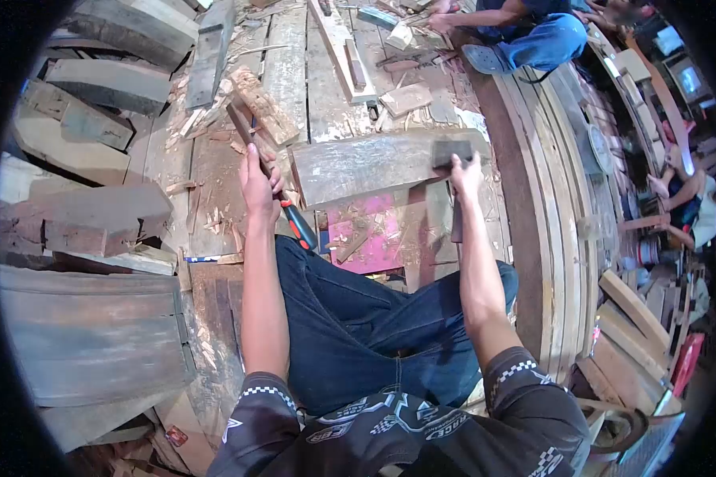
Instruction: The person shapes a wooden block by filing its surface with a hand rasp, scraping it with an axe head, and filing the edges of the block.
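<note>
My left hand (260,184) is closed around a chisel (297,224) with a black and red handle. The chisel's long dark blade points up and left, beside a rough wood block (264,107). My right hand (466,175) grips a mallet (452,151), its dark squared head raised over the right end of a thick grey board (374,168). That board lies crosswise in front of my crossed legs. Below it a pink sheet (364,232) carries shavings and a wood strip.
Stacked timber pieces (87,215) fill the left side. Long planks (533,199) run along the right. Another person (525,40) sits at the top right. A long wood piece (342,52) lies on the plank floor (282,67) among shavings.
</note>
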{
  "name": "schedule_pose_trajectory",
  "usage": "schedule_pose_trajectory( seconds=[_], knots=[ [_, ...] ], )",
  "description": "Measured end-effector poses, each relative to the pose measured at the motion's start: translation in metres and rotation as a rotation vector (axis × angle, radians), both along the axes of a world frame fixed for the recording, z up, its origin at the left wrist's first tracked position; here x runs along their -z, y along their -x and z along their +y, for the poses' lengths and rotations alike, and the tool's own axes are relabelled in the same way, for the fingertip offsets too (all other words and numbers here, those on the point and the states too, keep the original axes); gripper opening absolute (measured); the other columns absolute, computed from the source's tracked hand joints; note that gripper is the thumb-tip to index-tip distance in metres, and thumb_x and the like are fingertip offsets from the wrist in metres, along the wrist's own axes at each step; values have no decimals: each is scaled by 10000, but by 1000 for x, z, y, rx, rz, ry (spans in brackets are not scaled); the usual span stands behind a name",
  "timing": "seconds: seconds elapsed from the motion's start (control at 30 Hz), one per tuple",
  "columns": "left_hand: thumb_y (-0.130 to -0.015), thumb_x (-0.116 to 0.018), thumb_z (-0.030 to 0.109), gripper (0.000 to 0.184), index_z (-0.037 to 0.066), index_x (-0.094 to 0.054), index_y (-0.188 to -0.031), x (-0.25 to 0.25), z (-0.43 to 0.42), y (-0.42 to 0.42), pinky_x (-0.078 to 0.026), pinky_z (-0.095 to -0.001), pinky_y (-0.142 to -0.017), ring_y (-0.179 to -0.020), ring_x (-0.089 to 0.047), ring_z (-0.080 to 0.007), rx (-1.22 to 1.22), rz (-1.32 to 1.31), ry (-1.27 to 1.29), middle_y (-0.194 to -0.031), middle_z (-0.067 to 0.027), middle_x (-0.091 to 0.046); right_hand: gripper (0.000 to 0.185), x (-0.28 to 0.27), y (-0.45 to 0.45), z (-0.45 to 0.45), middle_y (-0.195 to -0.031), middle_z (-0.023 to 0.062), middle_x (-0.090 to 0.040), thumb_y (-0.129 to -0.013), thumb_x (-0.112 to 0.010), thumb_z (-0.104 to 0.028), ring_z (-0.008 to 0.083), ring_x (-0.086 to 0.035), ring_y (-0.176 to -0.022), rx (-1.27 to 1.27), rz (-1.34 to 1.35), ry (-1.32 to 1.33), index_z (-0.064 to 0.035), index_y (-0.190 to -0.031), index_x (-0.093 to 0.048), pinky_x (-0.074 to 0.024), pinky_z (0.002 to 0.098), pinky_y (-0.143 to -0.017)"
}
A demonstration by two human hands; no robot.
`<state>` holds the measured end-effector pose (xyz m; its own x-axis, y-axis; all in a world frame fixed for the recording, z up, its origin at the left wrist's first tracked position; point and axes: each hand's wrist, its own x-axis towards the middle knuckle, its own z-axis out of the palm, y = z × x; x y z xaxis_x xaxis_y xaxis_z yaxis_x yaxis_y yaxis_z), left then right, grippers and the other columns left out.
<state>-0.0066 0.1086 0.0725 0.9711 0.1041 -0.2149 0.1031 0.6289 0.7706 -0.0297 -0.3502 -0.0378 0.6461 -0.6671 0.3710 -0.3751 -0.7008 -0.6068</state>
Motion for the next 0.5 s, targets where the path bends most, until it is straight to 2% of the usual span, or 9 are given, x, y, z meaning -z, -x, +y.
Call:
schedule_pose_trajectory(
  seconds=[0.07,0.1,0.13,0.17,0.27,0.33,0.4,0.5],
  knots=[
    [-1028,-457,399,340,72,-486,-942,7,2,-3,-273,-211,-383,-471,-372,-59,1,2,16,-826,-25,-500,556,41,-2,-34,-739,134,-641,-900,-681,-253,180,-515,-414,-14,-28,18,-38,-1353,-439,-404,363,-358],
    [-1028,-456,398,338,73,-486,-942,5,3,-2,-273,-211,-383,-472,-373,-59,3,-3,17,-828,-25,-500,570,42,-2,-35,-716,130,-628,-904,-680,-252,171,-493,-398,-21,-41,27,-38,-1362,-417,-390,360,-345],
    [-1029,-456,397,336,73,-487,-943,3,3,-2,-273,-211,-384,-473,-373,-59,4,-7,19,-830,-25,-500,584,48,-2,-32,-703,123,-619,-906,-680,-252,162,-478,-389,-35,-106,182,-42,-1375,-402,-377,353,-334],
    [-1029,-455,395,334,74,-487,-944,2,2,-1,-272,-211,-384,-474,-374,-59,9,-11,20,-833,-24,-501,591,52,-4,-29,-765,147,-626,-899,-685,-263,201,-503,-473,-23,-46,68,-43,-1374,-411,-393,368,-408],
    [-1031,-455,388,326,75,-489,-946,0,-1,0,-271,-210,-387,-476,-378,-63,7,-12,24,-835,-26,-499,614,-10,3,58,-950,220,-647,-878,-702,-294,315,-577,-725,-28,119,-244,-46,-1373,-438,-440,412,-629],
    [-1030,-457,385,317,80,-488,-951,-2,-1,0,-272,-211,-387,-476,-379,-64,0,12,9,-840,-31,-500,658,-38,-1,112,-1126,290,-638,-864,-703,-337,449,-618,-1057,-101,174,-256,-82,-1403,-426,-480,493,-916],
    [-1024,-465,404,362,51,-489,-951,-1,-1,-1,-259,-215,-385,-476,-357,-61,-16,5,22,-829,-34,-491,680,-63,-3,169,-1084,315,-635,-869,-695,-344,474,-612,-1037,-182,224,-235,-93,-1422,-391,-483,516,-889],
    [-1020,-469,421,396,33,-493,-947,5,3,-1,-253,-216,-384,-475,-345,-61,-27,17,23,-814,-35,-485,708,-59,-6,233,-1030,341,-629,-888,-665,-361,485,-615,-986,-302,285,-294,-107,-1456,-328,-489,535,-848]
  ],
)
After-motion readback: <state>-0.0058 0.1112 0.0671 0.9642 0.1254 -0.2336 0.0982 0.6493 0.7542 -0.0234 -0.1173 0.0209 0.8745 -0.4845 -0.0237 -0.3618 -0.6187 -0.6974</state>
